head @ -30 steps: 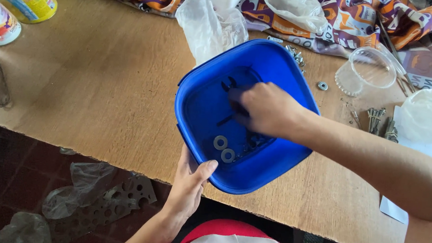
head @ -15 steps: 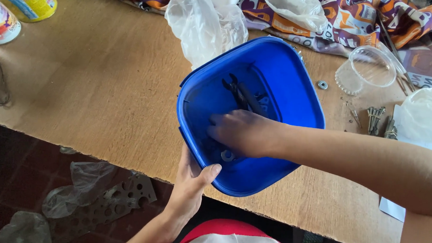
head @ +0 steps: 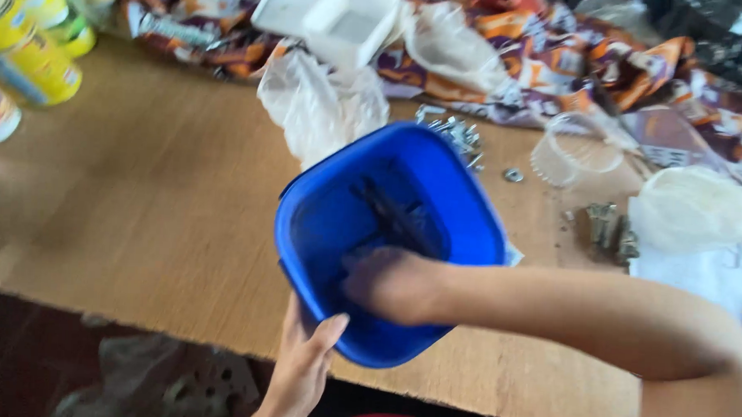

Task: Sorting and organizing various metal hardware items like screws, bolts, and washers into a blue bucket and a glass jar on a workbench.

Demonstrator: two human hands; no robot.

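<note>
At the far left we see yellow cans [head: 40, 56] standing on the wooden table [head: 138, 198], well apart from the work. Moving right, a crumpled clear plastic bag [head: 321, 106] lies on the table just behind the blue tub [head: 462, 212], with a white square tray [head: 346, 20] above it on the patterned cloth [head: 528, 57]. We find the blue tub, a squarish plastic container, near the front edge of the table, tilted so that its opening faces us. The left hand [head: 301, 368] comes up from below and grips the tub's near wall: the thumb lies over the rim and the rest of the hand is pressed against the outside, so we read it as clamped on the tub. The right hand [head: 393, 284] reaches in from the right and sits deep inside the tub near its bottom; it is blurred, and we cannot tell whether its fingers are apart, together or closed on anything. Dark elongated pieces [head: 391, 218] lie inside the tub behind that hand, too blurred to identify. Further right, small metal screws [head: 458, 133] are scattered on the table just beyond the tub, a single washer [head: 513, 175] lies near them, a clear round cup [head: 575, 151] lies beside it, and a white plastic bag [head: 696, 210] rests at the far right.
</note>
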